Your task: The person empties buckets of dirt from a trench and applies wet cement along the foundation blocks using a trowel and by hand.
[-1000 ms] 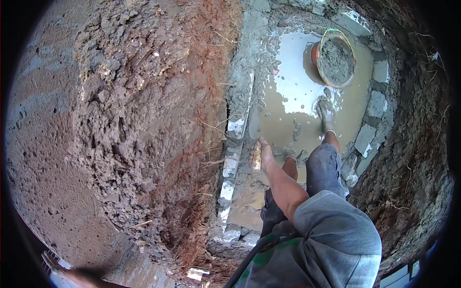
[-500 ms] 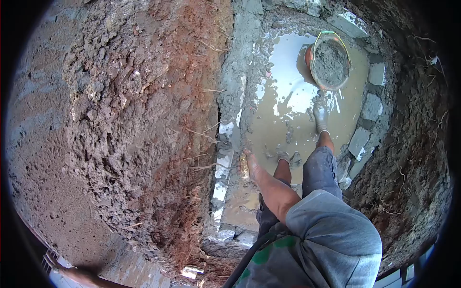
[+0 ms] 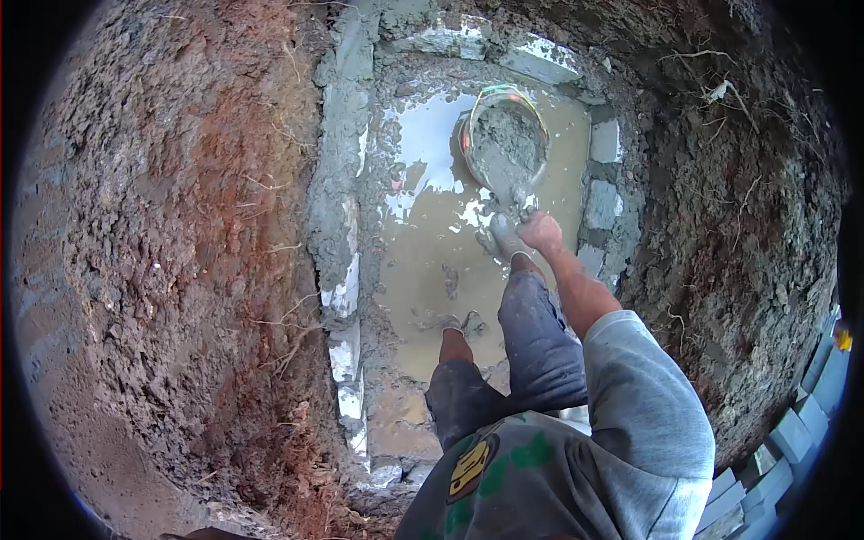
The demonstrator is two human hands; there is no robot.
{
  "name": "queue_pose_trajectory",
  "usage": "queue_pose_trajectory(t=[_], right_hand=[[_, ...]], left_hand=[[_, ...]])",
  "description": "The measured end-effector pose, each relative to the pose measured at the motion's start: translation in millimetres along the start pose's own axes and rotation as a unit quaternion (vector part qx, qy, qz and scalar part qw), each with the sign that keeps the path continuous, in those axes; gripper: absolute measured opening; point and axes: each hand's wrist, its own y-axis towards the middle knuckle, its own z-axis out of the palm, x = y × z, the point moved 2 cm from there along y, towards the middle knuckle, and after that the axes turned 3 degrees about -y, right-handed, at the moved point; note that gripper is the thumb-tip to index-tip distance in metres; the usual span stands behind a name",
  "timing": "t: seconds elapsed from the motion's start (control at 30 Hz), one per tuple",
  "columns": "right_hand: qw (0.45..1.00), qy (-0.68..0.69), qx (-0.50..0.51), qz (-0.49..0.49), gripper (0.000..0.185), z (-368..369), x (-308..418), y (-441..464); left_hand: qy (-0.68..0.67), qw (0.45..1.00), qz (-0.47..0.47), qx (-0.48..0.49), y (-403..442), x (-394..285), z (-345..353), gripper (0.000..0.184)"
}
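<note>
My right hand [image 3: 543,232] is closed round the handle end of what looks like a trowel [image 3: 511,191], thickly coated with grey mortar. Its blade lies at the near rim of a round bucket [image 3: 464,142], tilted toward me. Wet grey mortar [image 3: 508,135] fills the bucket, which stands in muddy water. Just left of the hand is my right foot [image 3: 506,236], muddy and in the water. My left hand is out of the picture.
Muddy water [image 3: 423,270] covers the pit floor. Low block walls [image 3: 346,297] with mortar line it, and light blocks [image 3: 605,205] edge the right side. Steep earth banks [image 3: 189,225] with roots rise on both sides. Grey blocks [image 3: 792,436] stand at lower right.
My right hand has moved from the left block wall across to the bucket. My left hand, earlier at the lower left on the bank, has left the view. The camera view has shifted.
</note>
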Motion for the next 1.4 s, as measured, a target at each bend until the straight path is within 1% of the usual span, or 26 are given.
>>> queue_pose_trajectory(t=[0.03, 0.07, 0.1, 0.13, 0.17, 0.2, 0.23, 0.27, 0.3, 0.37, 0.4, 0.43, 0.5, 0.53, 0.6, 0.63, 0.7, 0.73, 0.83, 0.93, 1.03, 1.13, 1.23, 1.3, 1.4], right_hand=[[0.999, -0.053, -0.009, 0.000, 0.037, -27, -15, 9], [0.991, -0.126, -0.051, 0.014, 0.033, -38, -31, 27], [0.986, -0.148, -0.071, 0.020, 0.032, -45, -47, 54], [0.981, -0.171, -0.087, 0.027, 0.031, -46, -65, 81], [0.976, -0.193, -0.098, 0.033, 0.031, -46, -81, 105], [0.975, -0.186, -0.110, 0.056, 0.030, -49, -87, 128], [0.968, -0.216, -0.118, 0.054, 0.030, -53, -86, 147], [0.960, -0.244, -0.126, 0.050, 0.029, -60, -81, 163], [0.952, -0.272, -0.131, 0.045, 0.029, -64, -73, 179], [0.931, -0.341, -0.131, 0.016, 0.027, -69, -63, 207], [0.917, -0.377, -0.129, -0.003, 0.027, -68, -57, 216], [0.920, -0.384, -0.079, -0.013, 0.027, -65, -50, 224], [0.920, -0.392, 0.009, -0.029, 0.030, -68, -30, 245], [0.926, -0.376, 0.000, -0.024, 0.030, -67, -24, 250], [0.918, -0.391, 0.057, -0.033, 0.028, -74, -20, 264], [0.911, -0.401, 0.088, -0.037, 0.026, -73, -23, 269], [0.924, -0.366, 0.091, -0.065, 0.025, -62, -46, 277], [0.930, -0.345, 0.092, -0.082, 0.025, -56, -57, 279], [0.940, -0.303, 0.124, -0.093, 0.026, -39, -75, 266], [0.962, -0.212, 0.141, -0.101, 0.028, -10, -89, 247], [0.973, -0.137, 0.155, -0.103, 0.031, 31, -84, 259], [0.977, -0.078, 0.147, -0.135, 0.032, 70, -62, 291], [0.979, -0.028, 0.121, -0.164, 0.031, 77, -60, 293], [0.976, -0.002, 0.120, -0.181, 0.031, 74, -60, 292], [0.972, 0.024, 0.115, -0.202, 0.030, 66, -64, 266]], left_hand=[[-0.125, 0.990, -0.058, 0.016, -15, -51, 32, 0.045], [-0.278, 0.950, -0.115, 0.087, -46, -73, 60, 0.044], [-0.384, 0.869, -0.292, 0.113, -80, -98, 93, 0.042], [-0.463, 0.801, -0.332, 0.183, -117, -135, 137, 0.043], [-0.460, 0.745, -0.409, 0.256, -144, -189, 180, 0.045], [-0.460, 0.673, -0.468, 0.339, -182, -230, 219, 0.048], [-0.467, 0.563, -0.570, 0.374, -227, -265, 252, 0.051], [-0.466, 0.573, -0.524, 0.425, -267, -299, 283, 0.053], [-0.455, 0.592, -0.482, 0.457, -311, -329, 315, 0.061], [-0.432, 0.535, -0.515, 0.512, -360, -387, 367, 0.068], [-0.421, 0.492, -0.549, 0.529, -371, -412, 388, 0.070], [-0.410, 0.449, -0.582, 0.540, -382, -435, 409, 0.071], [-0.420, 0.449, -0.599, 0.513, -409, -482, 445, 0.071], [-0.435, 0.463, -0.582, 0.508, -419, -501, 460, 0.073], [-0.465, 0.489, -0.550, 0.493, -431, -533, 485, 0.076], [-0.391, 0.501, -0.570, 0.521, -439, -541, 494, 0.074], [-0.234, 0.514, -0.600, 0.566, -442, -548, 501, 0.074], [-0.214, 0.536, -0.566, 0.588, -438, -546, 497, 0.076], [-0.208, 0.499, -0.565, 0.623, -437, -545, 497, 0.079], [-0.152, 0.500, -0.542, 0.659, -448, -544, 501, 0.083], [-0.170, 0.500, -0.530, 0.663, -440, -546, 494, 0.077], [-0.165, 0.508, -0.514, 0.671, -440, -548, 494, 0.077], [-0.141, 0.534, -0.463, 0.694, -424, -548, 501, 0.078], [-0.168, 0.546, -0.443, 0.691, -409, -552, 507, 0.083], [-0.162, 0.542, -0.430, 0.704, -398, -556, 502, 0.086]])
